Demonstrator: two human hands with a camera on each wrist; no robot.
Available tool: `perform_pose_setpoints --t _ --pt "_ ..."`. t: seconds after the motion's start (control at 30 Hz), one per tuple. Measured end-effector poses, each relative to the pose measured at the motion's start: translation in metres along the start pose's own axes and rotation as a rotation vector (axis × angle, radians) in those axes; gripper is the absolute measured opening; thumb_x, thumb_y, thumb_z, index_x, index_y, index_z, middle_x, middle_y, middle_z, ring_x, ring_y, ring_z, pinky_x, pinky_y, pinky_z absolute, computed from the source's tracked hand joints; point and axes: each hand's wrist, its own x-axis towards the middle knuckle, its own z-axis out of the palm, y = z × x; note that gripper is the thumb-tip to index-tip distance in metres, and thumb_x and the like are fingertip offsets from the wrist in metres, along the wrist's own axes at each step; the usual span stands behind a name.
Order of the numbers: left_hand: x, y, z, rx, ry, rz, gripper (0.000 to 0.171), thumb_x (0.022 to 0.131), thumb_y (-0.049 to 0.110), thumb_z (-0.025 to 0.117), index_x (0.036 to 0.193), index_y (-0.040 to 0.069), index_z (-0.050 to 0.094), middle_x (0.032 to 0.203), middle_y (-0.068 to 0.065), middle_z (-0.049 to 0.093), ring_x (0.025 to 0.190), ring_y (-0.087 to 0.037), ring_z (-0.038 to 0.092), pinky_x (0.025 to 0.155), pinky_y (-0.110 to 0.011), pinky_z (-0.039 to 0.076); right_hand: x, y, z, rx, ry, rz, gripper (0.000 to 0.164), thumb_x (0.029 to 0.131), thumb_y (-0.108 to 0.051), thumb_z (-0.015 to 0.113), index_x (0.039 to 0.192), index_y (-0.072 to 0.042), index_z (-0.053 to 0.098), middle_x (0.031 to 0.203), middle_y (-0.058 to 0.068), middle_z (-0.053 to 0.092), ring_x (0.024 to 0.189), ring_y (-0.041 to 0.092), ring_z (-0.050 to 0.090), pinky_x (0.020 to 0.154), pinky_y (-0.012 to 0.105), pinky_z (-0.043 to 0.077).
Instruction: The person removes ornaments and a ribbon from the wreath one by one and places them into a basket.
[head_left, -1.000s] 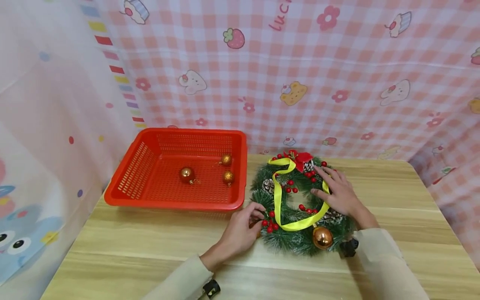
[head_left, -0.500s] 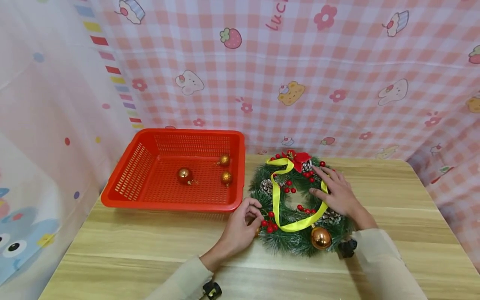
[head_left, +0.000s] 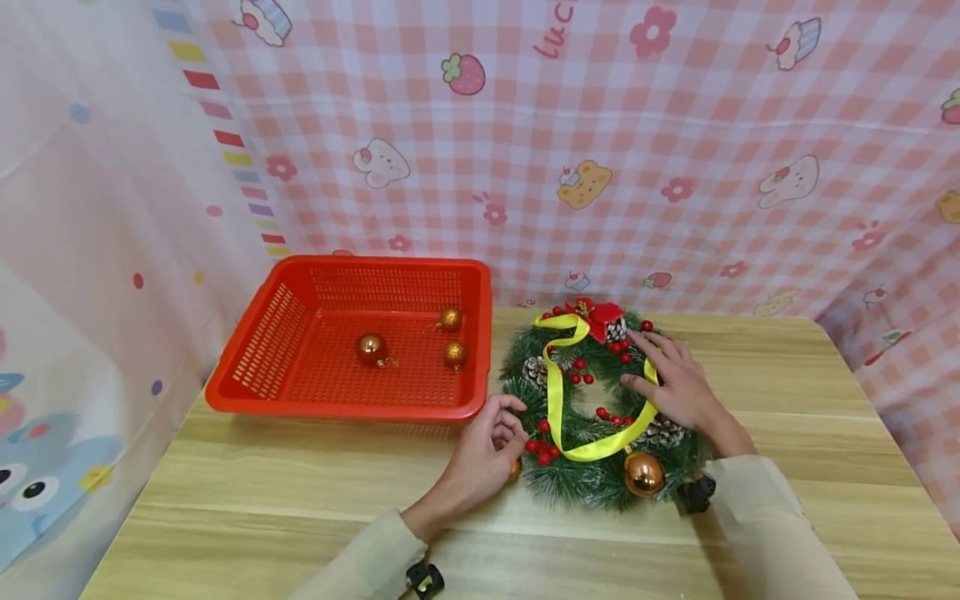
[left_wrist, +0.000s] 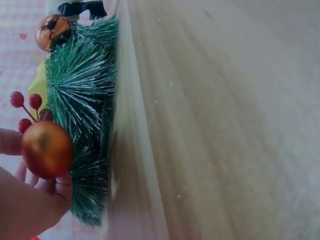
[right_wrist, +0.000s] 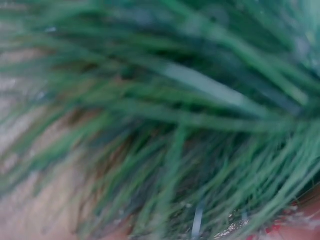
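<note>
A green Christmas wreath [head_left: 570, 481] with red berries, pine cones, a red flower and a yellow ribbon [head_left: 555, 400] lies on the table. At its left edge my left hand [head_left: 480, 458], fingers curled, holds a shiny orange Christmas ball [left_wrist: 47, 149]. The ball shows large in the left wrist view, beside the berries; in the head view the hand mostly hides it. My right hand [head_left: 678, 387] rests on the wreath's right side, fingers extended across the ribbon. Another copper ball [head_left: 644, 474] sits on the wreath's lower right. Blurred green needles fill the right wrist view.
Left of the wreath stands a red plastic basket [head_left: 345, 410]. Inside it lie a smooth copper ball [head_left: 371, 349] and two glittery gold balls [head_left: 454, 353]. A pink checked curtain [head_left: 510, 150] hangs behind the wooden table [head_left: 300, 500].
My left fingers have drawn back slightly from the berries, and more of the orange ball shows beside the thumb. My right hand stays in place on the wreath.
</note>
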Motion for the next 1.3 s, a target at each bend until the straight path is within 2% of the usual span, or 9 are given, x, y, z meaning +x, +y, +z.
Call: perform_pose_setpoints --t 0.2,0.47,0.6,0.7,0.8,0.97,1.17,1.3 --pt "0.0027 -0.0011 0.0007 -0.037 -0.018 -0.097 0.028 0.099 0.007 0.056 0.126 0.012 0.052 0.098 -0.009 0.066 0.069 -0.017 0.062 0.061 -0.026 0.052 -0.0002 0.0001 0.0001 0.005 -0.001 0.004 0.073 0.099 -0.045 0.053 0.159 -0.020 0.020 0.160 0.024 0.018 0.143 0.052 0.013 0.103 0.076 0.014" --pt "0.0084 0.0002 0.0017 -0.032 0.011 -0.183 0.025 0.097 0.007 0.060 0.121 0.011 0.057 0.092 -0.006 0.073 0.083 -0.014 0.064 0.077 -0.030 0.047 0.0011 0.0011 0.0012 0.022 0.005 0.008 0.072 0.099 -0.045 0.053 0.160 -0.021 0.020 0.161 0.022 0.017 0.143 0.051 0.012 0.103 0.076 0.013" --pt "0.0091 0.0008 0.0018 -0.078 0.016 -0.223 0.027 0.095 0.008 0.062 0.121 0.012 0.056 0.092 -0.006 0.074 0.085 -0.015 0.063 0.078 -0.031 0.045 0.0009 0.0012 0.0010 0.023 0.009 0.011 0.072 0.099 -0.044 0.053 0.159 -0.021 0.021 0.161 0.022 0.018 0.143 0.051 0.013 0.103 0.075 0.014" --pt "0.0084 0.0001 0.0008 -0.088 0.015 -0.210 0.030 0.094 0.007 0.063 0.122 0.013 0.055 0.094 -0.006 0.073 0.083 -0.016 0.061 0.075 -0.030 0.046 0.0009 0.0009 0.0011 0.022 0.011 0.012 0.072 0.099 -0.044 0.053 0.159 -0.021 0.021 0.161 0.023 0.018 0.143 0.051 0.013 0.103 0.075 0.014" --pt "0.0071 -0.0015 -0.0002 -0.054 0.023 -0.167 0.032 0.092 0.006 0.066 0.121 0.014 0.056 0.092 -0.003 0.073 0.083 -0.016 0.060 0.076 -0.030 0.047 0.0005 0.0012 0.0013 0.023 0.014 0.014 0.072 0.099 -0.044 0.053 0.159 -0.020 0.021 0.161 0.023 0.018 0.143 0.051 0.013 0.104 0.075 0.013" --pt "0.0056 -0.0047 -0.0008 0.015 0.049 -0.098 0.036 0.087 0.004 0.070 0.119 0.014 0.056 0.088 0.002 0.072 0.086 -0.015 0.063 0.087 -0.037 0.048 0.0008 0.0009 0.0013 0.033 0.017 0.013 0.071 0.099 -0.044 0.053 0.159 -0.020 0.022 0.161 0.023 0.018 0.143 0.051 0.013 0.104 0.075 0.012" --pt "0.0052 -0.0059 -0.0028 -0.014 0.026 -0.086 0.038 0.087 0.003 0.070 0.121 0.013 0.055 0.092 -0.001 0.070 0.086 -0.015 0.065 0.083 -0.032 0.052 0.0002 0.0011 0.0007 0.039 0.022 0.015 0.071 0.099 -0.042 0.054 0.159 -0.020 0.023 0.160 0.022 0.019 0.144 0.051 0.012 0.105 0.075 0.011" --pt "0.0046 -0.0062 -0.0041 -0.025 0.023 -0.097 0.031 0.092 0.007 0.065 0.121 0.013 0.056 0.093 -0.002 0.071 0.083 -0.016 0.065 0.076 -0.027 0.052 0.0001 0.0000 0.0003 0.046 0.020 0.017 0.071 0.099 -0.042 0.054 0.159 -0.020 0.023 0.160 0.022 0.020 0.144 0.052 0.012 0.104 0.076 0.012"
